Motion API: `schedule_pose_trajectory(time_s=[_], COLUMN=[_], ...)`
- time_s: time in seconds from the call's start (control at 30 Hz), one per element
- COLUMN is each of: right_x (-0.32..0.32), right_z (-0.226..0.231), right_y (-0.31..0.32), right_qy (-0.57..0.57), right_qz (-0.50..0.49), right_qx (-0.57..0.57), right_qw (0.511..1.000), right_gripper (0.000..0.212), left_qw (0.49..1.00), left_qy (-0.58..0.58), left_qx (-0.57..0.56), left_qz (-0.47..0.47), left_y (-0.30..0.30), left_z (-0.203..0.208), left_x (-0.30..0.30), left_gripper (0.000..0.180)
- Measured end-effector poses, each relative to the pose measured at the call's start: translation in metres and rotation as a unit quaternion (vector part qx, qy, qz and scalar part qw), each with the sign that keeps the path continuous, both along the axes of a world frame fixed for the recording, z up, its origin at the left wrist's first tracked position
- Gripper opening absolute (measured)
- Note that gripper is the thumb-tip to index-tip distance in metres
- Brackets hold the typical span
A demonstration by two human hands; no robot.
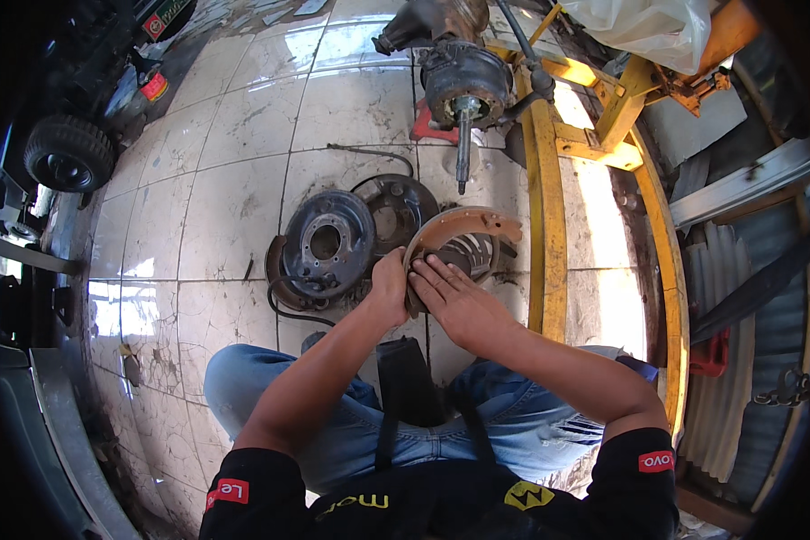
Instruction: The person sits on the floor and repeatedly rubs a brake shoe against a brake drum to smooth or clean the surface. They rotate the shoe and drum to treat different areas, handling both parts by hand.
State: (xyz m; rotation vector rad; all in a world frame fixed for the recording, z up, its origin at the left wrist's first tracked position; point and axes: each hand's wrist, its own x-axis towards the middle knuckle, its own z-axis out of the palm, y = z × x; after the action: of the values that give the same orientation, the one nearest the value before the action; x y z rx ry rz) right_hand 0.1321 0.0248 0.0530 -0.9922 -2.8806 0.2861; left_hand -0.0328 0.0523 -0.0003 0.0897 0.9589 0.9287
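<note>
A curved, rust-brown brake shoe (450, 224) stands on edge in front of me. My left hand (391, 284) is closed round its left edge, the fingertips mostly hidden. Against the lower part of the shoe lies my right hand (454, 301), fingers stretched out flat. Beside those fingers is a dark piece (454, 258); whether the hand touches it, I cannot tell. A ribbed coil-like part (479, 249) shows within the curve. To the left, a black round brake backing plate (355, 238) with a centre hole leans over a second backing plate (411, 202).
Beyond the shoe, an axle end with a drum-like housing (441, 85) points its shaft (464, 148) toward me. A yellow metal frame (542, 225) runs along the right. A black hose (369, 151) lies on the tiled floor (216, 238). A tyre (69, 154) stands far left.
</note>
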Motion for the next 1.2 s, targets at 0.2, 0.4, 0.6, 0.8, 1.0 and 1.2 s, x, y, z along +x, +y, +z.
schedule_pose_trajectory(time_s=[0.2,0.4,0.6,0.8,1.0,1.2], right_x=[0.006,0.010,0.002,0.013,0.006,0.006], right_z=[-0.006,-0.004,0.002,-0.006,-0.006,-0.002], right_y=[0.013,0.015,0.012,0.023,0.017,0.013], right_qy=[0.004,0.040,0.081,0.080,0.075,0.054], right_qz=[-0.034,-0.027,0.005,-0.035,-0.024,-0.018], right_qx=[0.013,0.011,0.004,0.000,0.006,0.009], right_qw=[0.999,0.999,0.997,0.996,0.997,0.998], right_gripper=[0.053,0.052,0.055,0.056,0.061,0.051], left_qw=[1.000,1.000,0.998,0.988,0.992,0.997], left_qy=[0.024,0.019,0.044,0.136,0.120,0.062], left_qx=[-0.014,-0.013,-0.029,-0.071,-0.025,-0.022], left_qz=[0.002,-0.016,-0.022,-0.020,-0.027,0.030], left_y=[-0.003,0.000,0.003,-0.010,-0.017,-0.021], left_z=[0.007,0.011,0.038,0.054,0.036,0.010], left_x=[0.007,0.005,-0.004,0.003,-0.013,-0.007], left_gripper=[0.039,0.038,0.036,0.036,0.036,0.028])
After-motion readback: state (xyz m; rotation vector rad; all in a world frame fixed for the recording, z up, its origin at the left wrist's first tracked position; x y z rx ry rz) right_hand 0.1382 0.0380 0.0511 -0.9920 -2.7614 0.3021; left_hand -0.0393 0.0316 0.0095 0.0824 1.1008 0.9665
